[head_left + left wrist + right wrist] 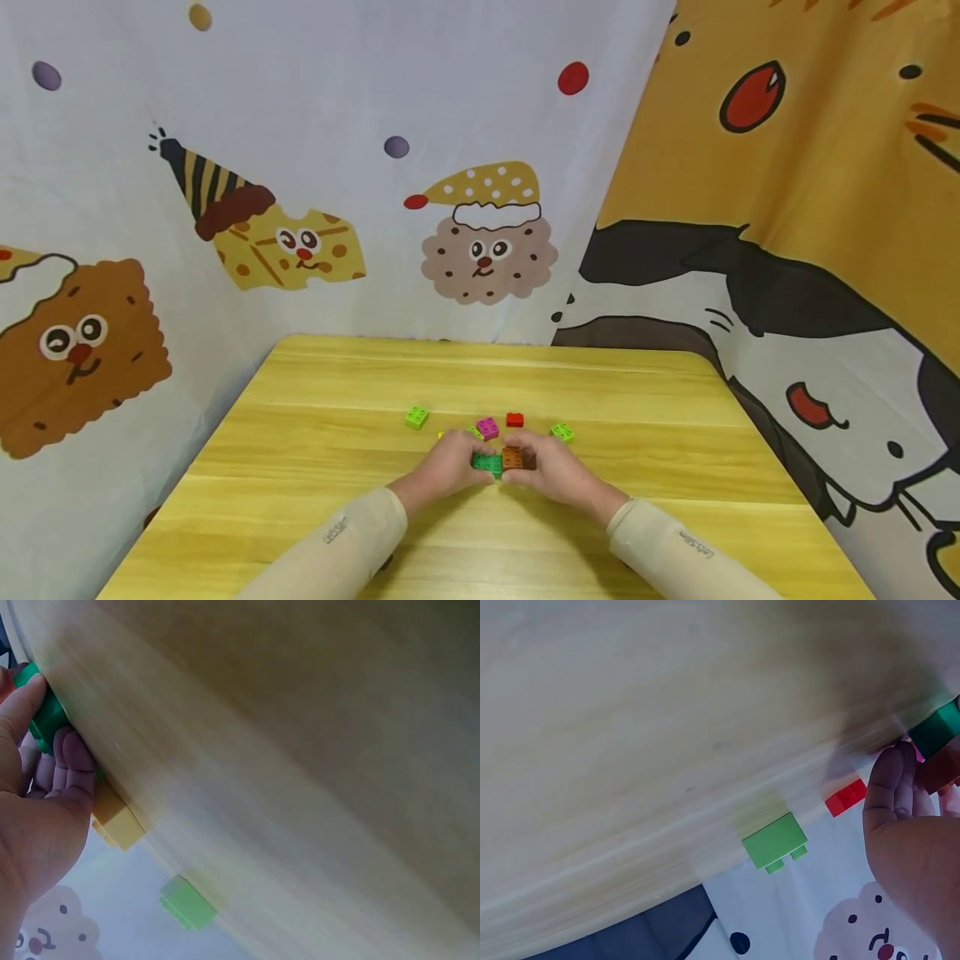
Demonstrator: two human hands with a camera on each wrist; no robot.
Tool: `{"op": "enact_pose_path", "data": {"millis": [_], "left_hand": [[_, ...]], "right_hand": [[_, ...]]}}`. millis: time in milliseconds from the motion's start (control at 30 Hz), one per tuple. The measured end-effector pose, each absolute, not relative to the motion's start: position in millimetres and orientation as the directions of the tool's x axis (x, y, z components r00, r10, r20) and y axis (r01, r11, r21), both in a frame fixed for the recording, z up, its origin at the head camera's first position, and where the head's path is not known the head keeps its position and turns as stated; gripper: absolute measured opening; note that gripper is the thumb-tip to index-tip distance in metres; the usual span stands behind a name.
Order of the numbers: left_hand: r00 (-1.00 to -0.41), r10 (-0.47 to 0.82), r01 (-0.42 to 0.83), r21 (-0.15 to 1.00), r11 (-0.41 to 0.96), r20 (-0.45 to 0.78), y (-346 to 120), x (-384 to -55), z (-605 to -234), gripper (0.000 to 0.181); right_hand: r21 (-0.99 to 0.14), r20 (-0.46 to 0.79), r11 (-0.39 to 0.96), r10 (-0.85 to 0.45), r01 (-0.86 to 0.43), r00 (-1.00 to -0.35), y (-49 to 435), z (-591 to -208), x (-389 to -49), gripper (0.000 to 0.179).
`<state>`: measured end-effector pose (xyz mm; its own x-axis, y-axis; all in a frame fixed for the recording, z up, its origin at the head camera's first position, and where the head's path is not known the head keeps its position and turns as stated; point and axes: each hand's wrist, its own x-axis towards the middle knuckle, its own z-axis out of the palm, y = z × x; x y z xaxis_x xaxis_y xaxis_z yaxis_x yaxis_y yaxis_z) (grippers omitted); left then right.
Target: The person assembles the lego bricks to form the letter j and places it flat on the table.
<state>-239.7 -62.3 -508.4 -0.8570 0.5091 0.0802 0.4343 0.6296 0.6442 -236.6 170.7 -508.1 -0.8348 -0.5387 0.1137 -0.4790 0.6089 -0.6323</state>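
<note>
My left hand pinches a green toy building brick between thumb and fingers. Facing it, my right hand grips a brown-orange brick the same way. The two bricks sit side by side over the middle of the table, the brown-orange one right at the green one's right end. In the left wrist view, thumb and curled fingers lie on either side of the green brick. In the right wrist view, the fingers partly hide the brown-orange brick, with the green brick right beside it.
Just beyond the hands lie a magenta brick and a red brick. Lime bricks lie at left and right. A yellow brick is mostly hidden behind my left hand in the head view. A printed curtain hangs behind the wooden table.
</note>
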Motion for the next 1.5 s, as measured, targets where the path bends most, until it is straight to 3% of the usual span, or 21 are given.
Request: {"op": "enact_pose_path", "data": {"millis": [500, 733, 900, 1033, 1167, 1500], "left_hand": [[-0.847, 0.522, 0.475, 0.586, 0.656, 0.101, -61.1, -235.3, -507.7, 0.025], [-0.860, 0.508, 0.433, 0.608, 0.665, 0.057, -70.3, -236.1, -494.1, 0.040], [-0.902, 0.414, 0.416, 0.492, 0.765, 0.120, -93.9, -248.8, -480.5, 0.044], [-0.897, 0.399, 0.442, 0.348, 0.827, 0.192, -111.4, -256.7, -481.4, 0.048], [-0.888, 0.423, 0.457, 0.254, 0.852, 0.179, -117.3, -256.5, -488.0, 0.054], [-0.882, 0.440, 0.466, 0.174, 0.868, 0.166, -108.4, -255.5, -498.4, 0.045]], "right_hand": [[-0.648, 0.119, 0.595, -0.537, -0.475, -0.835, 164.9, -509.4, -233.4, 0.032], [-0.654, 0.102, 0.596, -0.540, -0.465, -0.835, 163.8, -504.5, -233.4, 0.032], [-0.658, 0.059, 0.617, -0.530, -0.432, -0.846, 163.2, -500.8, -233.7, 0.034], [-0.653, 0.044, 0.633, -0.518, -0.417, -0.854, 164.2, -500.8, -234.6, 0.033], [-0.645, 0.048, 0.634, -0.523, -0.426, -0.851, 164.5, -501.0, -236.0, 0.034], [-0.646, 0.038, 0.635, -0.528, -0.424, -0.848, 163.9, -498.6, -234.7, 0.035]]}}
